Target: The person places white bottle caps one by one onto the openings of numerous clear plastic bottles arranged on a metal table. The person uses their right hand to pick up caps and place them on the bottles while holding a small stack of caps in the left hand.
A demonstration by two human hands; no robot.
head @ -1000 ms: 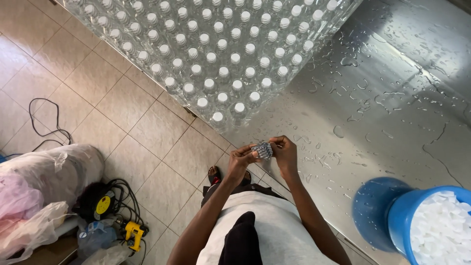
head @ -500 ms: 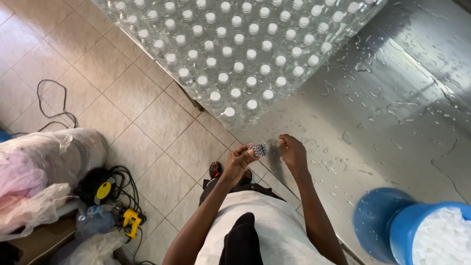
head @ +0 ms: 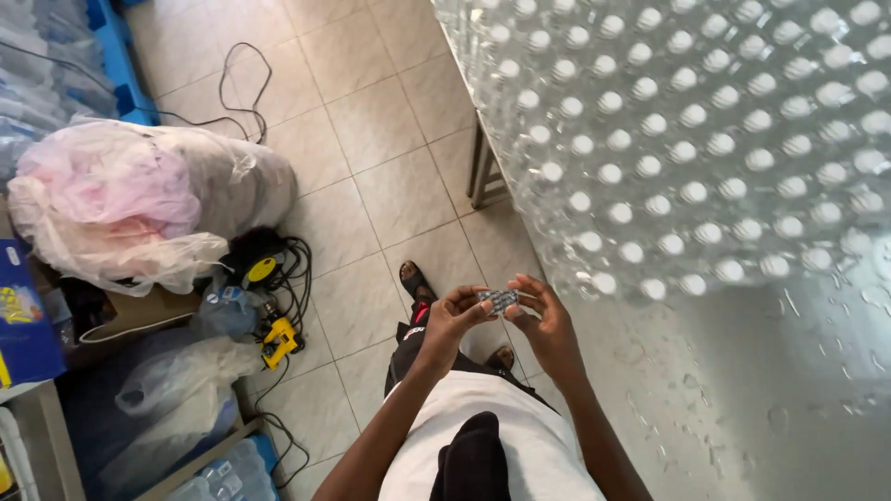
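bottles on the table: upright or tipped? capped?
Upright and capped: the bottles show only round white caps from above, packed in rows on the wet metal table. No tipped ones visible.

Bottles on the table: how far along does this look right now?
Done: rows of clear bottles with white caps stand packed on the wet metal table. In hand: the left hand and right hand pinch a small clear label or sleeve between them, just short of the nearest row. Left: whether any bottles lack one is too blurred to tell.
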